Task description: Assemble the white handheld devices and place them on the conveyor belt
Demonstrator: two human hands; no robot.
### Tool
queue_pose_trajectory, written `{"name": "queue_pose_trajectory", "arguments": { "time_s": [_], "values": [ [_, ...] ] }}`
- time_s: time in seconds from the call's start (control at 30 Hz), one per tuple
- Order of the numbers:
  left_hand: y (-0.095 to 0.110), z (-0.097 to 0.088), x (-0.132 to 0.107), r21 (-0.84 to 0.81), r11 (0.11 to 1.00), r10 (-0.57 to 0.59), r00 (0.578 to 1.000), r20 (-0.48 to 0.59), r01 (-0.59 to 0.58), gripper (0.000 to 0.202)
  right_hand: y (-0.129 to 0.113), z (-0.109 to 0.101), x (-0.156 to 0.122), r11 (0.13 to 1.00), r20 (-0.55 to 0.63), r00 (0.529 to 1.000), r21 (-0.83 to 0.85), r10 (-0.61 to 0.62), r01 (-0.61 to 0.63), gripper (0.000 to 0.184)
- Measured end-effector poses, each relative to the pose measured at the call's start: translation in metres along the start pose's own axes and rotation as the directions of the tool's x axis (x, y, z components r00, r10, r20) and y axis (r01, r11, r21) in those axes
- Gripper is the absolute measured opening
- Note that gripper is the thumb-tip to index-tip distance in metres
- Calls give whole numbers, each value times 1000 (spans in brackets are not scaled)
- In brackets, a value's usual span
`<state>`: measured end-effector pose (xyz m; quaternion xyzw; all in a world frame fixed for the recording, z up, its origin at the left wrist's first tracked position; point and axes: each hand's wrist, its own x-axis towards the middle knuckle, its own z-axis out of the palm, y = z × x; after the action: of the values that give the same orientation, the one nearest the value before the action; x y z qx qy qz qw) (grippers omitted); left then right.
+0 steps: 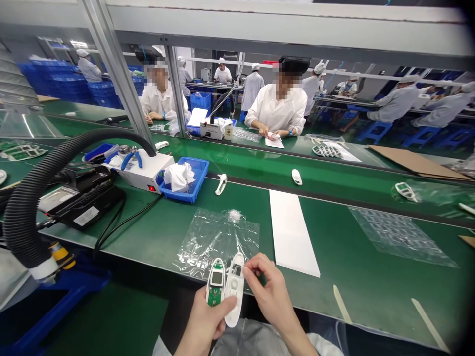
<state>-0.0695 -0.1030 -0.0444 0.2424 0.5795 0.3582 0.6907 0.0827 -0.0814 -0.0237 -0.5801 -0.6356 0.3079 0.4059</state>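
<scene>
My left hand (208, 316) is closed around two halves of a small handheld device, held side by side over the table's front edge. One is a white shell with a green circuit board (215, 295) and a small grey screen. Beside it is a long white cover (233, 301) with a window and a round button area, my thumb pressing on its lower part. My right hand (267, 282) pinches at the cover's upper right edge by the window; whatever lies between its fingertips is too small to make out. A transparent plastic sheet (200, 237) lies just behind.
White paper (291, 232) and a bubble-pocket sheet (401, 235) lie to the right. Further back are a blue tray (198, 185), a white box with pliers (129, 160) and a black hose (18, 198). White device parts (297, 176) lie along the green belt. Co-workers sit opposite.
</scene>
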Motion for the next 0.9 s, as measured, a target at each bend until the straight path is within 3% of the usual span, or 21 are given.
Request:
{"name": "queue_pose_trajectory", "arguments": {
  "time_s": [0.17, 0.37, 0.5, 0.63, 0.8, 0.9],
  "values": [
    [-5, -1, 3, 84, 996, 8, 999, -31, -6, 47, 3, 5, 4, 997, 28, 1000, -75, 6, -4, 22],
    [-5, -1, 6, 119, 993, 4, 999, -41, 1, 44, 2, 4, 4, 998, 23, 998, -34, 57, -56, 19],
    [-1, 0, 3, 83, 996, 16, 1000, -21, -14, 44, 4, 9, -3, 976, -16, 986, 146, 166, -162, 17],
    [5, 1, -6, 45, 996, 77, 997, 20, -78, 41, 8, 17, -9, 898, 80, 966, 356, 247, -259, 24],
    [13, -7, -14, 14, 992, 126, 992, -1, -126, 39, -1, 32, -7, 838, 37, 956, 473, 291, -273, 30],
    [11, -19, -15, -18, 989, 146, 988, -55, -147, 42, -12, 54, -9, 748, 145, 945, 580, 294, -322, 36]
  ]
}}
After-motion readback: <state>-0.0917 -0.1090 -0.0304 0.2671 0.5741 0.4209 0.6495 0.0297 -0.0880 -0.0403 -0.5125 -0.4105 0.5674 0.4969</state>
